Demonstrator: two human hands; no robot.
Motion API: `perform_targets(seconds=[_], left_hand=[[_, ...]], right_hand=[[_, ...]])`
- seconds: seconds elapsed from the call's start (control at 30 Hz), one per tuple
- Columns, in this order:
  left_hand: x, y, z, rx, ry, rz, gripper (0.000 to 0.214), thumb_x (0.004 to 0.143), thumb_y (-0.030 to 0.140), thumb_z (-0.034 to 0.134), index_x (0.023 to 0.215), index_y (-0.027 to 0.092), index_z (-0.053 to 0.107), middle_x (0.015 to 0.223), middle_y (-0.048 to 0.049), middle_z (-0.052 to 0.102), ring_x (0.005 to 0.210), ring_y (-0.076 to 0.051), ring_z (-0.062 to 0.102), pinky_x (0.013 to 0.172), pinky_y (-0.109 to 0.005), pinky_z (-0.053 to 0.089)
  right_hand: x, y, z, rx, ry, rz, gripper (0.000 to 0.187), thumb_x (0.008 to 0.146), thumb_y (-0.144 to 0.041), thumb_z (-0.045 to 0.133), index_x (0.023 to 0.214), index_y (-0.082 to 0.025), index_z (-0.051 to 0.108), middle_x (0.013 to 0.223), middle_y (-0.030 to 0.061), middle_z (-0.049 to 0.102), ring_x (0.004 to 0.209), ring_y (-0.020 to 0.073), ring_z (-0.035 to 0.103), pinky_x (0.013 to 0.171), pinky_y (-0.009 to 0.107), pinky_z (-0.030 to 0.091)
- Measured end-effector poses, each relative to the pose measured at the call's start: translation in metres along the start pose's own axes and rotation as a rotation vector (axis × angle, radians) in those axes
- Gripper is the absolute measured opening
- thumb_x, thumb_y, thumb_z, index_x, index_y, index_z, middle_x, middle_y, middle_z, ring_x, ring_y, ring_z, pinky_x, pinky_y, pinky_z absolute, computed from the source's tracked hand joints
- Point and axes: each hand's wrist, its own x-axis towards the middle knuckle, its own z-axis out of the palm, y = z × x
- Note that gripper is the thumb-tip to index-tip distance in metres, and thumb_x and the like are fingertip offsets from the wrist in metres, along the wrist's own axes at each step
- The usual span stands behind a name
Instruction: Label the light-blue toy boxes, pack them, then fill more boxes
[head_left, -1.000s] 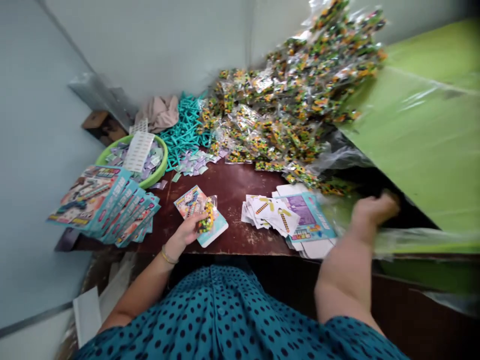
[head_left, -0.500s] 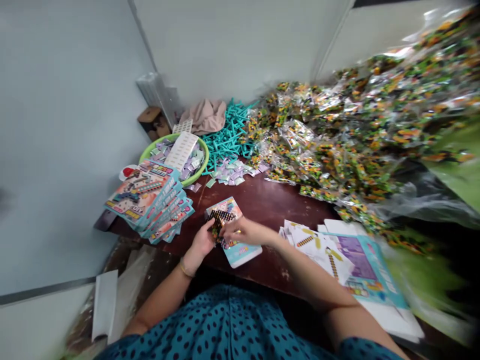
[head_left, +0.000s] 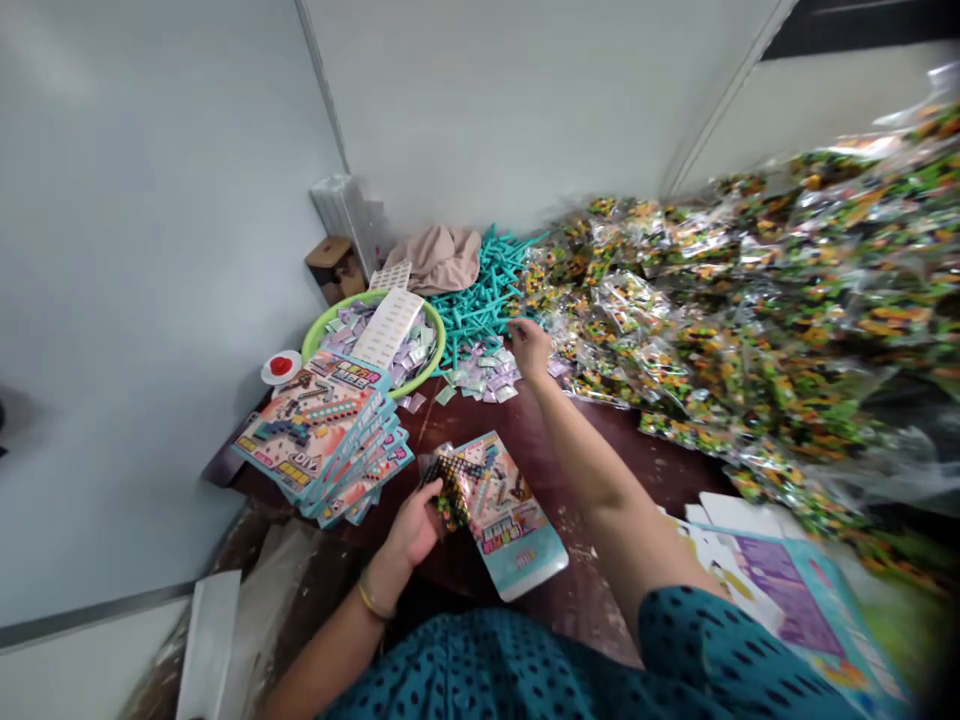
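Note:
My left hand (head_left: 415, 528) is closed on a small clear bag of coloured beads (head_left: 450, 492), held against a printed backing card (head_left: 504, 512) that lies on the dark wooden table (head_left: 600, 600). My right hand (head_left: 529, 347) reaches far across the table. Its fingers are bent over the edge of a pile of teal plastic sticks (head_left: 480, 298), just above small lilac and green paper slips (head_left: 484, 372). Whether it holds anything is not visible.
A fanned stack of printed cards (head_left: 324, 430) lies at the left. Behind it stands a green basin (head_left: 322, 335) with slips and white trays. A large heap of bagged bead packets (head_left: 750, 310) fills the right. Flat cards (head_left: 787, 590) lie near right; a beige cloth (head_left: 441, 258) lies behind.
My right hand has left the bead bag and stretched forward to the teal sticks. My left hand stays on the bag and card. The view has swung left and down.

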Motion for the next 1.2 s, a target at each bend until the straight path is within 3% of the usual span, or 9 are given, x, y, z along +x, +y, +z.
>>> perform_targets(seconds=[0.1, 0.2, 0.33, 0.5, 0.67, 0.83, 1.0, 1.07, 1.2], left_hand=[[0.006, 0.008, 0.019, 0.017, -0.081, 0.037, 0.025, 0.087, 0.021, 0.076, 0.111, 0.013, 0.072, 0.104, -0.0115, 0.08, 0.097, -0.024, 0.077, 0.093, -0.036, 0.061], [0.016, 0.0, 0.04, 0.039, -0.174, 0.074, 0.033, 0.082, 0.031, 0.084, 0.109, 0.015, 0.072, 0.103, -0.0084, 0.079, 0.094, -0.022, 0.075, 0.089, -0.032, 0.059], [0.02, -0.031, 0.054, 0.111, -0.116, 0.172, 0.037, 0.066, 0.026, 0.093, 0.094, 0.017, 0.071, 0.086, -0.0003, 0.076, 0.073, -0.014, 0.069, 0.077, -0.027, 0.055], [0.008, -0.067, 0.054, 0.174, -0.168, 0.353, 0.044, 0.063, 0.028, 0.092, 0.101, 0.02, 0.072, 0.096, 0.0008, 0.077, 0.083, -0.015, 0.071, 0.087, -0.031, 0.055], [0.008, -0.101, 0.056, 0.453, -0.143, 0.615, 0.035, 0.07, 0.038, 0.088, 0.096, 0.021, 0.072, 0.095, -0.0006, 0.075, 0.088, -0.017, 0.07, 0.09, -0.03, 0.055], [0.001, -0.109, 0.037, 0.982, -0.385, 0.697, 0.056, 0.085, 0.06, 0.074, 0.124, 0.02, 0.069, 0.122, -0.0126, 0.074, 0.115, -0.029, 0.07, 0.106, -0.043, 0.052], [-0.017, -0.071, -0.003, 2.0, -0.688, 0.942, 0.097, 0.075, 0.039, 0.086, 0.16, 0.021, 0.043, 0.169, -0.0186, 0.037, 0.161, -0.042, 0.023, 0.13, -0.066, 0.005], [-0.017, -0.059, -0.005, 2.001, -0.616, 1.004, 0.077, 0.079, 0.024, 0.08, 0.152, 0.023, 0.057, 0.164, -0.0161, 0.047, 0.16, -0.041, 0.028, 0.131, -0.065, 0.003], [-0.018, -0.049, 0.02, 1.457, -0.448, 1.082, 0.037, 0.088, 0.031, 0.073, 0.125, 0.028, 0.078, 0.138, -0.0111, 0.071, 0.143, -0.035, 0.054, 0.13, -0.054, 0.022]], right_hand=[[-0.098, -0.003, -0.024, 0.295, 0.099, -0.193, 0.024, 0.103, -0.029, 0.056, 0.111, -0.023, 0.078, 0.117, 0.0093, 0.078, 0.11, 0.0228, 0.073, 0.099, 0.039, 0.055], [-0.208, -0.017, -0.038, 0.384, -0.104, -0.493, 0.021, 0.103, -0.028, 0.06, 0.108, -0.031, 0.08, 0.113, 0.0031, 0.081, 0.113, 0.0222, 0.074, 0.106, 0.045, 0.054], [-0.295, -0.02, -0.053, 0.252, -0.159, -0.527, 0.022, 0.102, -0.029, 0.062, 0.116, -0.032, 0.079, 0.119, 0.0037, 0.08, 0.129, 0.0268, 0.068, 0.122, 0.059, 0.04], [-0.331, -0.019, -0.066, 0.487, 0.084, 0.014, 0.053, 0.096, -0.044, 0.068, 0.147, -0.033, 0.059, 0.146, 0.0081, 0.065, 0.147, 0.0297, 0.052, 0.124, 0.058, 0.04], [-0.344, -0.035, -0.067, 1.017, -0.002, 0.495, 0.091, 0.088, -0.052, 0.074, 0.164, -0.032, 0.027, 0.15, 0.0078, 0.061, 0.142, 0.0237, 0.058, 0.122, 0.045, 0.047], [-0.354, -0.012, -0.106, 1.079, -0.046, 0.616, 0.065, 0.075, -0.049, 0.085, 0.132, -0.03, 0.06, 0.137, 0.004, 0.071, 0.13, 0.025, 0.066, 0.113, 0.041, 0.056], [-0.391, 0.044, -0.176, 0.9, 0.004, 0.653, 0.052, 0.075, -0.047, 0.087, 0.12, -0.029, 0.067, 0.139, 0.0032, 0.071, 0.133, 0.0251, 0.065, 0.111, 0.04, 0.056], [-0.404, 0.055, -0.191, 0.861, -0.072, 0.651, 0.051, 0.074, -0.047, 0.089, 0.117, -0.028, 0.069, 0.137, 0.0052, 0.072, 0.134, 0.0272, 0.064, 0.109, 0.042, 0.058], [-0.395, 0.041, -0.176, 0.911, -0.249, 0.537, 0.059, 0.073, -0.052, 0.089, 0.123, -0.027, 0.071, 0.138, 0.0081, 0.071, 0.136, 0.0301, 0.063, 0.109, 0.045, 0.058]])
